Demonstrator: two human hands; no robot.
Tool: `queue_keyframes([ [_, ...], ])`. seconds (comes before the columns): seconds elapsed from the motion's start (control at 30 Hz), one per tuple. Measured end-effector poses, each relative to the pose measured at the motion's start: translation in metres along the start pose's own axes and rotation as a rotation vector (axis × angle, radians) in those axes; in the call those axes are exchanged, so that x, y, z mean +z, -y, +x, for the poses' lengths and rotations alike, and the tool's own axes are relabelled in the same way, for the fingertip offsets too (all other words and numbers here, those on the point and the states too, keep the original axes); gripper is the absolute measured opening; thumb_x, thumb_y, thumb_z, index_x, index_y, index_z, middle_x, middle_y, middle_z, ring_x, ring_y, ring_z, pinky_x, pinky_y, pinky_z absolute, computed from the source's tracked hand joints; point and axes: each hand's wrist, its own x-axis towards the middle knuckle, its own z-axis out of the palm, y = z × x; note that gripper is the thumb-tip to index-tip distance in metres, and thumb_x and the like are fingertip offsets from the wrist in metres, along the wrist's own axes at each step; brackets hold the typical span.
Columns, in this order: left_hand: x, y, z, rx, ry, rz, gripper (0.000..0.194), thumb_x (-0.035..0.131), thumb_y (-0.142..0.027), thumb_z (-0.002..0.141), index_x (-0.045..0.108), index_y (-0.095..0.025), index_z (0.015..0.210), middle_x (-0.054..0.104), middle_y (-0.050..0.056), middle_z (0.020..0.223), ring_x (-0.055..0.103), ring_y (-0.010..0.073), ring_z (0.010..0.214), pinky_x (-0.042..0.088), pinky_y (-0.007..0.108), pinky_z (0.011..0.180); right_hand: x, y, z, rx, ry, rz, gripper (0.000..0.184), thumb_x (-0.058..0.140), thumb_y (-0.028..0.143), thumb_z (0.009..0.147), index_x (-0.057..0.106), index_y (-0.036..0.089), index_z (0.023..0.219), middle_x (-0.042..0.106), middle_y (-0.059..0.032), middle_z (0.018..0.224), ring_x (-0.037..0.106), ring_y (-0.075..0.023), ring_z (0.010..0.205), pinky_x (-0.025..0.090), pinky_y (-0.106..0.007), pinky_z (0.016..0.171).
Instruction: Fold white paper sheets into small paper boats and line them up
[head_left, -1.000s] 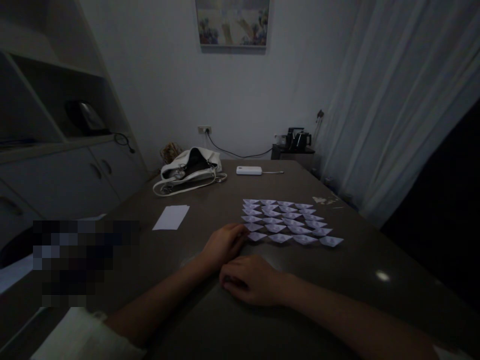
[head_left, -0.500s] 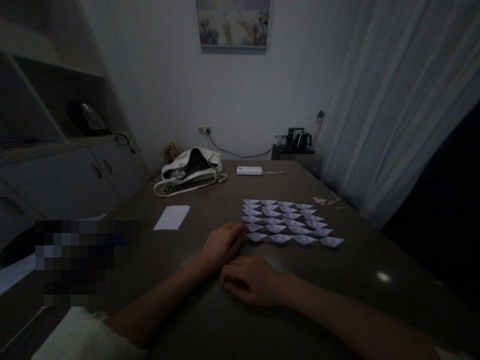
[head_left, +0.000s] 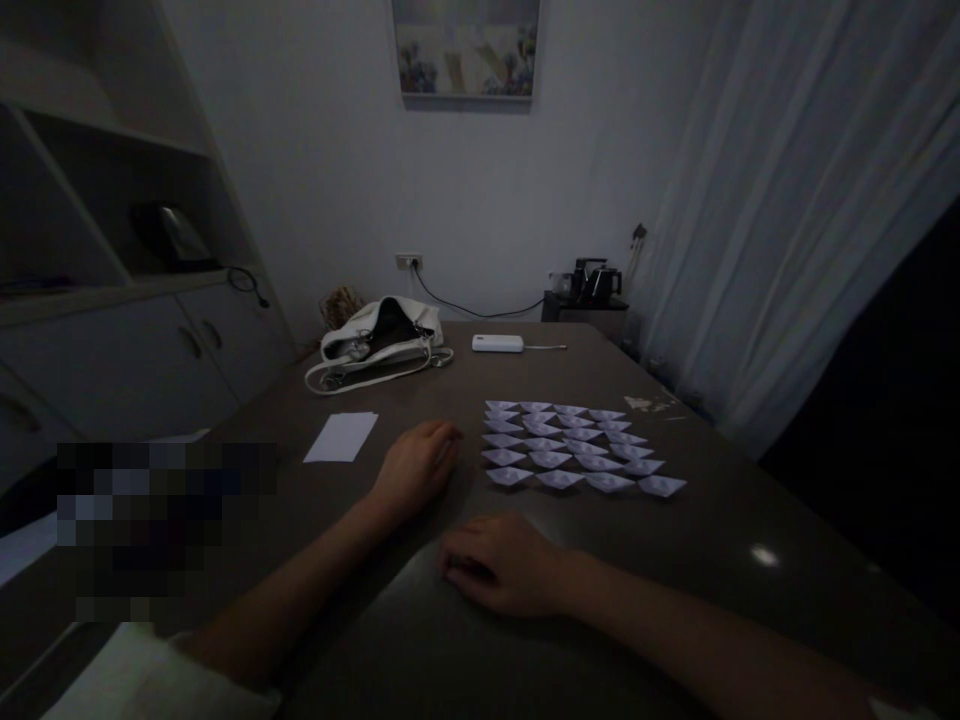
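My left hand (head_left: 418, 464) rests on the dark table, its fingers loosely curved and the thumb apart from them, with nothing seen in it. Just to its right, not touching it, stand white folded paper boats (head_left: 550, 459) in several neat rows. Nearer to me lies my right hand (head_left: 504, 565), on its side with the fingers curled in; I see nothing held in it. Beyond my left hand, to the left, is a small stack of white paper sheets (head_left: 341, 437).
At the table's (head_left: 720, 560) far side are a white handbag (head_left: 382, 345) and a white power bank (head_left: 498, 344) with a short cable. Torn paper scraps (head_left: 649, 404) lie near the right edge. A blurred-out patch (head_left: 150, 520) covers the left side.
My left hand has drawn back leftwards from the front-left boats, leaving a gap. My right hand and the boats stay in place.
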Motion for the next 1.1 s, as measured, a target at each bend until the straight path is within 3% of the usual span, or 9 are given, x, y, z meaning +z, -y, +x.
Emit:
queue_keyframes([
  [0.27,-0.013,0.057,-0.001,-0.275,0.143,0.269,0.025,0.045,-0.026,0.086,0.062,-0.02,0.103,0.062,0.008,0.11,0.06,0.0256,0.101,0.048,0.033,0.082,-0.002,0.002,0.0,0.02,0.024,0.024,0.009,0.052,0.018,0.087,0.059,0.018,0.093,0.065,-0.0026,0.083,0.059,-0.0133,0.074,0.037,-0.021,0.064],
  [0.37,-0.022,0.079,-0.006,-0.364,0.146,0.304,0.03,0.048,-0.032,0.084,0.063,-0.016,0.105,0.06,0.013,0.112,0.057,0.0298,0.107,0.047,0.036,0.086,-0.001,0.002,0.001,0.02,0.028,0.039,0.01,0.051,0.018,0.087,0.059,0.018,0.094,0.065,-0.0029,0.084,0.06,-0.0136,0.075,0.038,-0.021,0.065],
  [0.47,-0.03,0.097,-0.011,-0.477,0.144,0.338,0.048,0.049,-0.044,0.083,0.058,-0.009,0.115,0.059,0.021,0.114,0.055,0.0365,0.108,0.047,0.044,0.085,-0.001,0.002,0.001,0.013,0.026,0.038,0.01,0.051,0.017,0.086,0.059,0.018,0.093,0.066,-0.0034,0.085,0.06,-0.0136,0.076,0.038,-0.021,0.065],
  [0.63,-0.035,0.11,-0.017,-0.676,0.202,0.38,0.073,0.044,-0.063,0.081,0.05,-0.005,0.125,0.056,0.025,0.121,0.053,0.0397,0.112,0.046,0.047,0.087,0.0,0.004,0.002,0.024,0.034,0.026,0.011,0.05,0.018,0.087,0.059,0.018,0.093,0.066,-0.0036,0.085,0.06,-0.014,0.075,0.038,-0.022,0.065],
  [0.87,-0.035,0.104,-0.015,-0.617,0.251,0.361,0.055,0.044,-0.046,0.087,0.049,-0.007,0.126,0.059,0.023,0.12,0.054,0.0369,0.112,0.046,0.044,0.086,0.0,0.006,0.005,0.023,0.031,0.032,0.01,0.05,0.018,0.088,0.059,0.018,0.093,0.065,-0.0035,0.084,0.059,-0.0136,0.075,0.039,-0.021,0.066],
  [1.1,-0.034,0.12,-0.016,-0.576,0.269,0.292,0.05,0.048,-0.035,0.083,0.049,-0.009,0.126,0.059,0.021,0.124,0.055,0.0333,0.113,0.045,0.041,0.09,0.001,0.005,0.005,0.034,0.052,0.021,0.011,0.05,0.018,0.087,0.059,0.018,0.094,0.065,-0.0036,0.085,0.059,-0.0142,0.076,0.038,-0.022,0.066],
])
